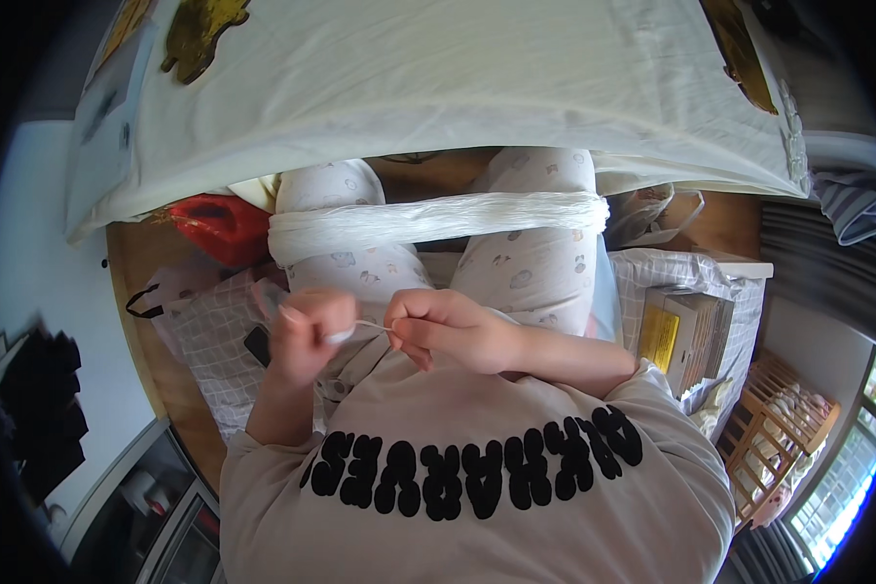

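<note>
A loop of white yarn (pixel 438 218) is stretched around both my knees, its many strands lying side by side across the thighs. Closer to my body, my left hand (pixel 311 326) is closed and blurred by motion, with a small white wad of yarn (pixel 340 337) at its fingers. A single strand (pixel 372 324) runs from there to my right hand (pixel 453 329), whose thumb and forefinger pinch it. Both hands hang over my lap, just in front of my shirt. Where the strand goes beyond the right fingers is hidden.
A table with a cream cloth (pixel 457 88) stands ahead, bearing a gold-coloured piece (pixel 200 37). On the left are a red bag (pixel 222 227) and a dark phone-like object (pixel 258 344). To the right, books (pixel 686 336) rest on checked fabric, near a wooden rack (pixel 774 419).
</note>
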Demonstrator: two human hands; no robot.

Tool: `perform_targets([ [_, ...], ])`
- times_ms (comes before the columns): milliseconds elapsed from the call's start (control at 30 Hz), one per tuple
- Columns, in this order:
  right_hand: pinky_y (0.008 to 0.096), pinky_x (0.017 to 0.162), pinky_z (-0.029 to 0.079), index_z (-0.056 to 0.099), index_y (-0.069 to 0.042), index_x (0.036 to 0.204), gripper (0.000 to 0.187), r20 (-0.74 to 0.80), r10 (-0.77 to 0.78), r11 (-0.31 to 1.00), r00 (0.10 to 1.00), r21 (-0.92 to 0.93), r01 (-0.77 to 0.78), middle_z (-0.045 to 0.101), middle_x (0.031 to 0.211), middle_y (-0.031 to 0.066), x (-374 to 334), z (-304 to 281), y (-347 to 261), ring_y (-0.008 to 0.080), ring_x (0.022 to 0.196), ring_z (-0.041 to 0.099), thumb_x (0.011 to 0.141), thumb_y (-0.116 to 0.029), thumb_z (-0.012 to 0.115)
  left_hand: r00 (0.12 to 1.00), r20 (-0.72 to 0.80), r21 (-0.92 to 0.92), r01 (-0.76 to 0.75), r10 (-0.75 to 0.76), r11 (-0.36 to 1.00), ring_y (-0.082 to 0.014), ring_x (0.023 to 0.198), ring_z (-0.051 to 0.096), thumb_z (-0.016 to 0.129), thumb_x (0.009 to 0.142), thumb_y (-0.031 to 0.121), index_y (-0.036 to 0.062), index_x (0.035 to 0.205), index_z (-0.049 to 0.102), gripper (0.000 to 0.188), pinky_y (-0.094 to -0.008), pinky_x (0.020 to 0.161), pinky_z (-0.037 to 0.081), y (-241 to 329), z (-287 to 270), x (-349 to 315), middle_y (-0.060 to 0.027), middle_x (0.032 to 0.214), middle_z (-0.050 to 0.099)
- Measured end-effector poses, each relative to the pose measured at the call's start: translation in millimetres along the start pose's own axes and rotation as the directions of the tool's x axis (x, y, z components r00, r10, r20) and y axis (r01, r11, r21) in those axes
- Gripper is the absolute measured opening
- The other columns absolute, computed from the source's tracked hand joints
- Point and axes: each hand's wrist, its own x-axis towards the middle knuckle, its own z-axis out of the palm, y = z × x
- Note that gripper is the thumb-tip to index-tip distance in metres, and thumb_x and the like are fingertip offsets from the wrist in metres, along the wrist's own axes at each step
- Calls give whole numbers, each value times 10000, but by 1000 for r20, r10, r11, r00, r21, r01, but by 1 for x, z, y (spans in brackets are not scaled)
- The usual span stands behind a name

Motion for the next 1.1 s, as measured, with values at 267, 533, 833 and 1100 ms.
perform_targets([
  [267, 251, 657, 441, 559, -18, 968, 160, 33, -28, 993, 999, -116, 32, 567, 867, 27, -3, -2, -7, 95, 711, 528, 1006, -109, 433, 959, -225, 642, 11, 174, 766, -136, 577, 501, 287, 938, 679, 55, 803, 643, 731, -321, 583, 406, -22, 24, 8, -10, 701, 618],
  [533, 267, 694, 447, 581, -21, 973, 235, 55, -30, 989, 998, 148, 22, 526, 721, 10, -6, -7, -3, 90, 683, 509, 1027, -177, 415, 947, 283, 935, -237, 150, -265, -204, 573, 510, 367, 937, 642, 49, 913, 689, 675, -329, 574, 400, -6, -3, 25, -78, 755, 626],
  [833, 296, 647, 427, 557, -15, 918, 237, 6, -52, 898, 999, 437, 44, 527, 642, 42, -5, -17, 6, 166, 640, 538, 977, -228, 472, 987, -67, 576, 159, -148, 802, -154, 610, 520, 283, 974, 622, 10, 827, 606, 707, -290, 582, 393, -7, -10, 1, -104, 800, 640],
  [1100, 223, 535, 409, 590, 11, 978, 184, -3, 0, 1000, 1000, 21, 0, 573, 685, 60, -10, -24, -11, 107, 607, 545, 985, -122, 463, 984, -158, 792, 79, 79, 606, -140, 695, 487, 269, 993, 588, 27, 1303, 525, 691, -327, 657, 404, -29, 8, 14, -61, 984, 669],
])
